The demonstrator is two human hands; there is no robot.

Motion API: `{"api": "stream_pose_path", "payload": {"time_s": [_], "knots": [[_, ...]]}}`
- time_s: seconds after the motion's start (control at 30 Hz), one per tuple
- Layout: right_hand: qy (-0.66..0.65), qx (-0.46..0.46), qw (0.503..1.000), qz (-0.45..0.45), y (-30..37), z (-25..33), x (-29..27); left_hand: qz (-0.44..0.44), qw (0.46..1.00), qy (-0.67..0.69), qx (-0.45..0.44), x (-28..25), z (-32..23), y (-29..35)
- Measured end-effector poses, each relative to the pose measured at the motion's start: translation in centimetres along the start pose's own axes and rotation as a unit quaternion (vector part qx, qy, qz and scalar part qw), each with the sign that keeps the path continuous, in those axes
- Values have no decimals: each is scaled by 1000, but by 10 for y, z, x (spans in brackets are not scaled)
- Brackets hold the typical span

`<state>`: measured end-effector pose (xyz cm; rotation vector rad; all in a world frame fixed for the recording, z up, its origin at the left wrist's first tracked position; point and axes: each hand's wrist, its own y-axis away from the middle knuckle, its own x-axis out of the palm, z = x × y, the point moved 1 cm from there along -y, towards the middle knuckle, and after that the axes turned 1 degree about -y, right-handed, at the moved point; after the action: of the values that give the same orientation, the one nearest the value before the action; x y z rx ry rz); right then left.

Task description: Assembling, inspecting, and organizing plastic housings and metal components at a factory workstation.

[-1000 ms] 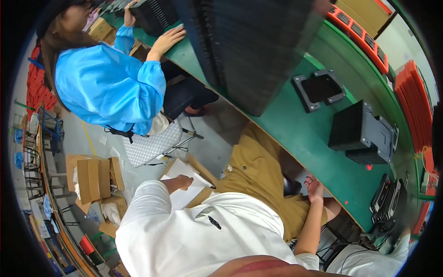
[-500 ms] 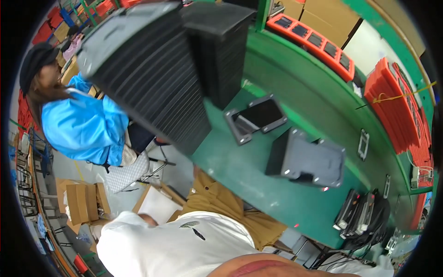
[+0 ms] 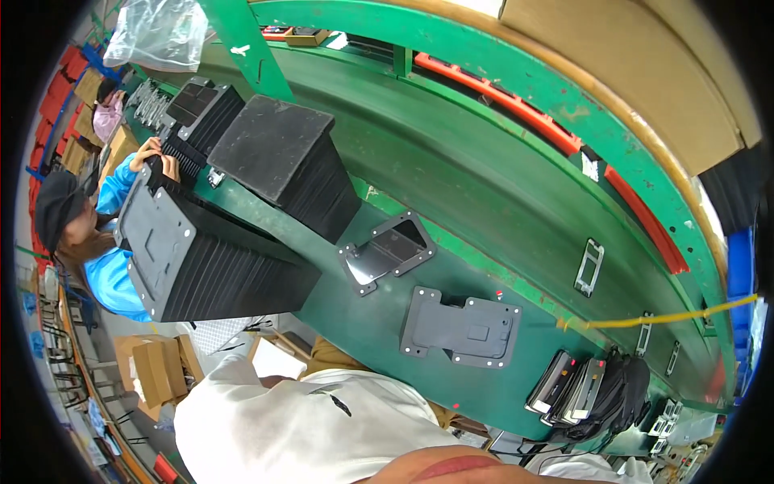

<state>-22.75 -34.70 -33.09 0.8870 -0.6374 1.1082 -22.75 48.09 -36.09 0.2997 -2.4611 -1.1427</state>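
Neither of my hands shows; a sliver of skin (image 3: 278, 380) is visible by my white sleeve, too little to read as a hand. Closest in front of me, on the green bench (image 3: 355, 335), lies a dark grey notched tray (image 3: 484, 331) with light dots at its corners. Beyond it lies a similar frame-like tray (image 3: 427, 256) holding glossy dark panels (image 3: 395, 242). To the left stands a tall stack of black trays (image 3: 234, 274), and behind that another black stack (image 3: 282, 153).
A co-worker in a blue jacket (image 3: 121, 282) has both hands on black trays at the far left. Slim devices (image 3: 556, 387) and a black bag (image 3: 621, 395) lie at the bench's right end. A green frame (image 3: 613, 121) and a yellow cord (image 3: 669, 317) bound the back.
My view has swung, so more of the bench's back and left shows. The near tray showed a deep dark side before and looks flat now. The co-worker's hands have come into view.
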Motion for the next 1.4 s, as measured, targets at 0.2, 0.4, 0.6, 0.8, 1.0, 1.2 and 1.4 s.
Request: {"api": "stream_pose_path", "payload": {"time_s": [0.2,0.4,0.6,0.8,1.0,1.2,1.4], "knots": [[29,37,997,-59,21,-25,-15,-32,999,5,-14,40,18,22],[65,60,991,-102,34,-40,-27,-70,997,-3,-10,65,2,-19],[100,88,982,-134,43,-58,-39,-119,993,-11,-2,73,-55,-105],[134,124,970,-161,54,-83,-56,-173,985,-13,2,40,-107,-176],[172,151,954,-192,63,-87,-76,-219,975,-20,14,48,-97,-185],[211,168,943,-196,31,-90,-79,-288,956,-33,39,53,-77,-187],[245,163,934,-202,5,-109,-122,-353,930,-62,78,43,-31,-214]]}}
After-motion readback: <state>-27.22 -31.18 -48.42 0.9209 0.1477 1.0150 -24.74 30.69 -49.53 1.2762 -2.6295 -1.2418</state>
